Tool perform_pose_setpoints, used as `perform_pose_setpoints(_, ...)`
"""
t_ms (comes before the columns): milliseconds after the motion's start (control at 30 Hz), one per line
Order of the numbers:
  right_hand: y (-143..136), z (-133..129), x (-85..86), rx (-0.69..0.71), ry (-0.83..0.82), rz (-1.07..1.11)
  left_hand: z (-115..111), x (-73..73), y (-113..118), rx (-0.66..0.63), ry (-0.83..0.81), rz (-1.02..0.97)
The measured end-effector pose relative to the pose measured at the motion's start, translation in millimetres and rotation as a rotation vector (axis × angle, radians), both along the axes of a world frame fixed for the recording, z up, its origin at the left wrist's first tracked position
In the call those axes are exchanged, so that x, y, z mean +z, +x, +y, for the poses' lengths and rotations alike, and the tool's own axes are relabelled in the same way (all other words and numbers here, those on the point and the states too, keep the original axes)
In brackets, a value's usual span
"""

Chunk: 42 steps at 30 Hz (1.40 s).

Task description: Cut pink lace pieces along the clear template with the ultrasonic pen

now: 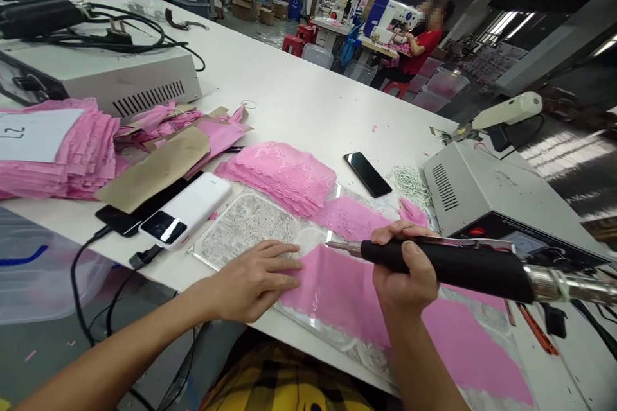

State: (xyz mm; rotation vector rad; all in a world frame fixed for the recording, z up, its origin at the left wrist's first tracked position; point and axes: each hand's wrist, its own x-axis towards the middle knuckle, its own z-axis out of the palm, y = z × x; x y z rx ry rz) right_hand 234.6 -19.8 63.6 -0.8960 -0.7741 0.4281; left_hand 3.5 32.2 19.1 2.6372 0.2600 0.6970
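My left hand (253,279) lies with its fingers stretched out, the fingertips on the left end of a pink fabric piece (337,292). Nothing is gripped in it. My right hand (405,273) is wrapped around the black grip of a handheld ultrasonic cutter (472,270). Its pointed metal tip reaches left to the upper edge of that fabric, close to my left fingers; whether tip and cloth touch, I cannot tell. Under the cloth is a clear template plate (255,231) with a mottled grey surface. Another pink piece (351,217) lies just beyond, beside a stack of pink lace (279,173).
At left are a white power bank (187,209), brown paper (159,170), a lace pile (72,160) and a control box (130,77). A phone (367,173), pale cord (412,186) and a second box (511,186) stand right. A person in red (424,45) sits farther off.
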Motion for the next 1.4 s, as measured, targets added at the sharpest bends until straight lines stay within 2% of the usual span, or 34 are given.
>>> perform_pose_setpoints(100,20,-10,13.7,-0.102,0.006,0.003,2,2.1,0,-0.005,-0.004,-0.004)
perform_pose_setpoints(200,48,-29,19.2,-0.211,-0.026,-0.007,3,2.4,-1,0.004,0.008,-0.005)
perform_pose_setpoints(300,72,-50,13.5,-0.313,-0.067,0.043,3,1.0,1,0.022,0.042,0.007)
perform_pose_setpoints(400,85,-62,4.4,-0.346,-0.097,0.095,2,0.0,7,0.088,0.078,0.025)
perform_pose_setpoints(500,86,-66,-1.3,-0.329,-0.077,0.085,0,0.8,21,0.133,0.098,0.067)
perform_pose_setpoints(667,82,-62,-6.3,-0.248,-0.074,0.091,2,3.1,48,0.089,0.151,0.092)
perform_pose_setpoints(867,87,-59,-7.4,-0.332,-0.045,0.127,12,6.7,67,0.065,0.210,0.153)
perform_pose_setpoints(1067,91,-61,-9.3,-0.286,-0.034,0.120,12,2.8,68,0.034,0.244,0.175)
perform_pose_setpoints(1200,92,-60,-10.1,-0.363,-0.033,0.066,14,-1.0,64,0.010,0.257,0.197)
perform_pose_setpoints(1267,92,-60,-9.2,-0.383,-0.016,0.047,15,-0.9,64,0.008,0.264,0.195)
perform_pose_setpoints(1400,93,-64,-7.3,-0.335,0.004,0.102,12,2.8,64,0.003,0.308,0.187)
